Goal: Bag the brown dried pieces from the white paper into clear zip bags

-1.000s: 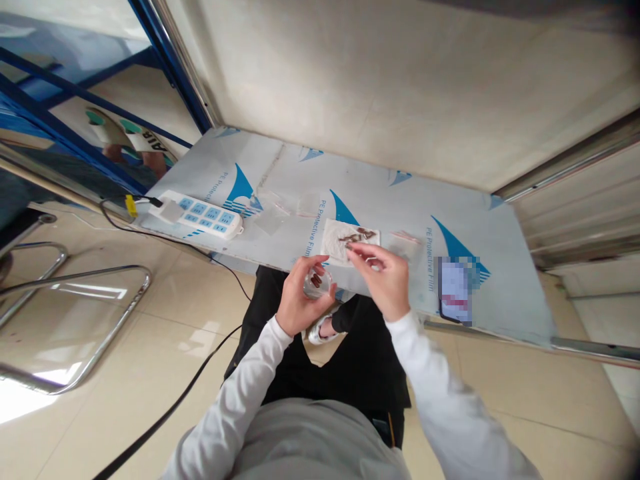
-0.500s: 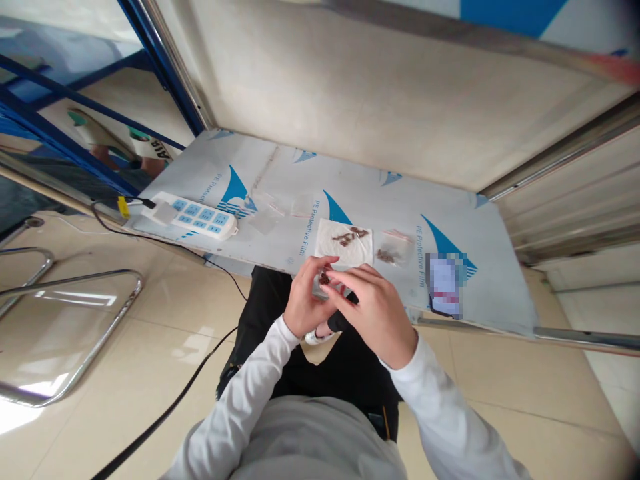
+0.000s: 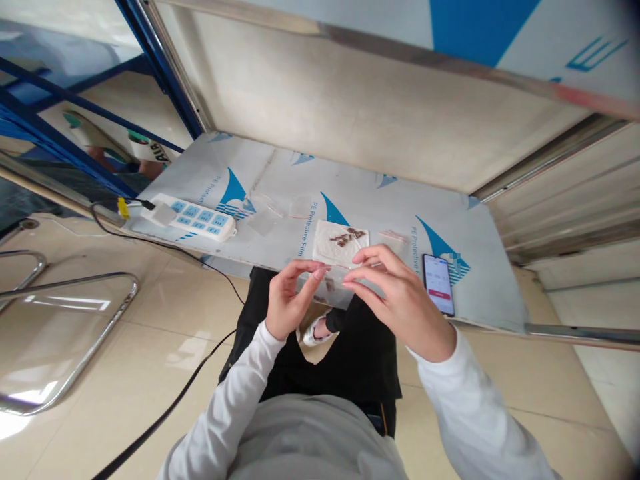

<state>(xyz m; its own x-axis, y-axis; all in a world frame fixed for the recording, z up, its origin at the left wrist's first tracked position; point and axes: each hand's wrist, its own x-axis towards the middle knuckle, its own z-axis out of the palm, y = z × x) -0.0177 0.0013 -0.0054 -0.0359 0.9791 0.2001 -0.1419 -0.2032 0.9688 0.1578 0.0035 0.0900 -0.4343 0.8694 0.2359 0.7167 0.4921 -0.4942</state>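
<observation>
A small clear zip bag (image 3: 331,289) hangs near the table's front edge, above my lap, with something brownish faintly visible inside. My left hand (image 3: 291,300) pinches its upper left corner between thumb and fingers. At the upper right edge, the thumb and fingers of my right hand (image 3: 400,301) close on the bag. Just beyond lies a white paper sheet (image 3: 325,251) with several small brown pieces (image 3: 344,240) on it. Another clear bag (image 3: 394,237) is partly hidden behind my right hand.
A white power strip (image 3: 195,217) with a black cable (image 3: 170,245) lies on the film-covered table (image 3: 270,250). Clear bags (image 3: 265,219) rest left of centre. A phone (image 3: 438,285) is on the right. Overhead hangs a shelf edge (image 3: 380,50); a metal-framed chair (image 3: 125,313) stands left.
My hands have moved apart, from cupped closely around the bag and brown bits to holding the bag spread between them. The right hand has shifted right.
</observation>
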